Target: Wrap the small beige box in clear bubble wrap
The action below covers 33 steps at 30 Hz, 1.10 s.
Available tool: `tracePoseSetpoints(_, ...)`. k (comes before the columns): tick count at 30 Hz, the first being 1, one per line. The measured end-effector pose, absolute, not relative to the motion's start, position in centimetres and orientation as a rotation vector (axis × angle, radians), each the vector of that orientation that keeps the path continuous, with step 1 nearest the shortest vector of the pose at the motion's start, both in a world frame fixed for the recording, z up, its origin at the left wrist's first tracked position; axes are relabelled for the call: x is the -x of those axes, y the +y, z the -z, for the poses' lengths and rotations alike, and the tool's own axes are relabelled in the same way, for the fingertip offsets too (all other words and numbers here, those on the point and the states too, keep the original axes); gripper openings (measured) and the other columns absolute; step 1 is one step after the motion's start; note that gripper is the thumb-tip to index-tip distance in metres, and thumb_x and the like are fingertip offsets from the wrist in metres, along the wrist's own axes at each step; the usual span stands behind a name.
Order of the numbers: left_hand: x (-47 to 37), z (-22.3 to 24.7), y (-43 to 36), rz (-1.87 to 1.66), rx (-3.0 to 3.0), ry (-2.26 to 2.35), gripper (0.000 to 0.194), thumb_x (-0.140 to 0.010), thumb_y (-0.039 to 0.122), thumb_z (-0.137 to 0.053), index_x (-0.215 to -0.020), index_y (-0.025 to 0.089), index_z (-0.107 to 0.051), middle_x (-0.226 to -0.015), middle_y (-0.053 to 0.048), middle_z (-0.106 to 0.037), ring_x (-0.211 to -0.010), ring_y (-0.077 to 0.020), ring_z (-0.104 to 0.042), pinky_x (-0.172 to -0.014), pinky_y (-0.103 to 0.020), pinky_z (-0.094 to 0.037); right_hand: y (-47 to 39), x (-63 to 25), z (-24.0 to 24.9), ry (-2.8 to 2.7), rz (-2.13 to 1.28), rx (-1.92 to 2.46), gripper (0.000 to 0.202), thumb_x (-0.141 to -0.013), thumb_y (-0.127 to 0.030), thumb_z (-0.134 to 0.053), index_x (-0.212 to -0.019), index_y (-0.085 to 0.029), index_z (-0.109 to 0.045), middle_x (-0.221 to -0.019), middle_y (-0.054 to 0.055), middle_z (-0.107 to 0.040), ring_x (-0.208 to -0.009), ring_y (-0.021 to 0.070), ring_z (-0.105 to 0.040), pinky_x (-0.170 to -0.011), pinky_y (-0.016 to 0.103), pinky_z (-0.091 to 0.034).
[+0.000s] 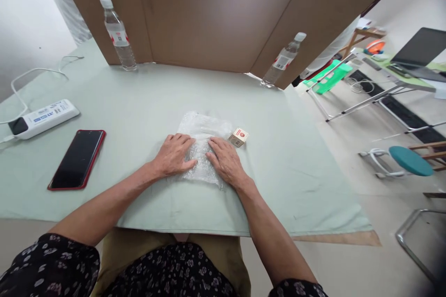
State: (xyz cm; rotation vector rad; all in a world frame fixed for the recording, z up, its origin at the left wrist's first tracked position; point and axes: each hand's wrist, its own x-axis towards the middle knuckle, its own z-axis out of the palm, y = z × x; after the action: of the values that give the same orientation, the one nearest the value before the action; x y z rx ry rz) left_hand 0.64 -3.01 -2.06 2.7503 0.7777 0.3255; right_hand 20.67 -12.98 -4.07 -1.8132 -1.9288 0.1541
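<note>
At the centre of the frame, both hands lie palm-down on a clear, crinkled sheet of bubble wrap (202, 148). Fingers of the left hand (173, 154) and the right hand (226, 161) are slightly spread and flat, pressing the wrap onto the pale green tablecloth (139, 102), pinching nothing. Just right of the wrap lies a small tan cardboard box with a red label (239, 137). Further left rest a red-cased smartphone (77, 159) and a white power strip (43, 118). Two clear plastic water bottles (117, 35) stand against a brown cardboard screen (209, 9) at the top.
</note>
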Motion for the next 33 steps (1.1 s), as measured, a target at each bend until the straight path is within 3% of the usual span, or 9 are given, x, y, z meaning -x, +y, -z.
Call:
tracePoseSetpoints(3,-0.6,1.8,-3.3,-0.375,-2.752,0.863,0.045,-0.084,0.047,-0.063,-0.118,0.018,-0.065,-0.119,-0.014,-0.065,-0.109,-0.0325,-0.057,-0.094,-0.049,-0.044,-13.3,-21.9,3.5,-1.777,0.008,1.755,0.029,-0.098,-0.03,-0.047,-0.111,-0.02,-0.071,-0.132,0.013,-0.068,-0.127,0.0273,-0.058,-0.111,0.049,-0.041)
tracePoseSetpoints(5,-0.6,1.9,-3.3,-0.486,-2.728,0.887,0.04,-0.086,0.044,-0.062,-0.116,0.017,-0.066,-0.122,-0.016,-0.064,-0.112,-0.0327,-0.055,-0.097,-0.049,-0.043,-13.5,-22.9,3.1,-1.57,0.178,1.81,0.026,-0.095,-0.028,-0.051,-0.111,-0.021,-0.07,-0.133,0.012,-0.066,-0.128,0.0283,-0.057,-0.112,0.052,-0.038)
tracePoseSetpoints(8,-0.5,2.2,-3.1,-0.544,-2.702,0.753,0.033,-0.087,0.035,-0.06,-0.116,0.02,-0.066,-0.127,-0.014,-0.062,-0.121,-0.0316,-0.052,-0.103,-0.049,-0.041,-13.7,-25.2,3.4,-1.293,0.301,1.982,0.05,-0.083,-0.034,-0.062,-0.131,-0.02,-0.059,-0.145,0.016,-0.056,-0.133,0.0345,-0.05,-0.109,0.058,-0.037)
tracePoseSetpoints(11,-0.6,2.6,-3.4,-0.432,-2.692,0.614,0.034,-0.085,0.034,-0.062,-0.116,0.021,-0.066,-0.128,-0.012,-0.062,-0.124,-0.0307,-0.052,-0.106,-0.048,-0.041,-13.5,-27.1,4.2,-1.208,0.111,2.104,0.061,-0.077,-0.038,-0.064,-0.134,-0.018,-0.055,-0.136,0.018,-0.062,-0.123,0.036,-0.056,-0.103,0.06,-0.041)
tracePoseSetpoints(15,-0.9,2.8,-4.0,-0.365,-2.697,0.655,0.041,-0.082,0.038,-0.063,-0.119,0.019,-0.064,-0.133,-0.014,-0.059,-0.126,-0.0324,-0.051,-0.109,-0.049,-0.038,-13.4,-26.9,4.0,-1.163,-0.091,1.989,0.05,-0.077,-0.039,-0.065,-0.122,-0.018,-0.062,-0.116,0.013,-0.072,-0.105,0.0299,-0.065,-0.101,0.056,-0.045)
tracePoseSetpoints(20,-1.1,2.7,-4.0,-0.362,-2.648,0.714,0.072,-0.079,0.044,-0.066,-0.142,0.015,-0.047,-0.135,-0.016,-0.059,-0.127,-0.0334,-0.05,-0.11,-0.049,-0.036,-14.0,-22.9,1.7,-1.221,-0.117,1.604,0.051,-0.08,-0.04,-0.071,-0.126,-0.021,-0.059,-0.123,0.01,-0.069,-0.106,0.024,-0.065,-0.096,0.043,-0.052)
tracePoseSetpoints(27,-1.1,2.7,-3.8,-0.381,-2.534,0.765,0.1,-0.075,0.045,-0.07,-0.158,0.019,-0.02,-0.136,-0.014,-0.058,-0.128,-0.0344,-0.049,-0.111,-0.051,-0.033,-13.7,-20.5,2.3,-1.476,-0.252,1.577,0.05,-0.086,-0.037,-0.066,-0.133,-0.023,-0.056,-0.131,0.01,-0.067,-0.117,0.0271,-0.063,-0.099,0.044,-0.05)
tracePoseSetpoints(33,-1.2,2.8,-4.0,-0.383,-2.542,0.793,0.1,-0.073,0.041,-0.07,-0.157,0.015,-0.021,-0.137,-0.015,-0.057,-0.128,-0.0347,-0.049,-0.11,-0.05,-0.034,-12.8,-20.7,3.8,-1.778,-0.298,1.766,0.055,-0.083,-0.023,-0.066,-0.137,-0.021,-0.055,-0.135,0.012,-0.066,-0.119,0.0314,-0.062,-0.101,0.05,-0.046)
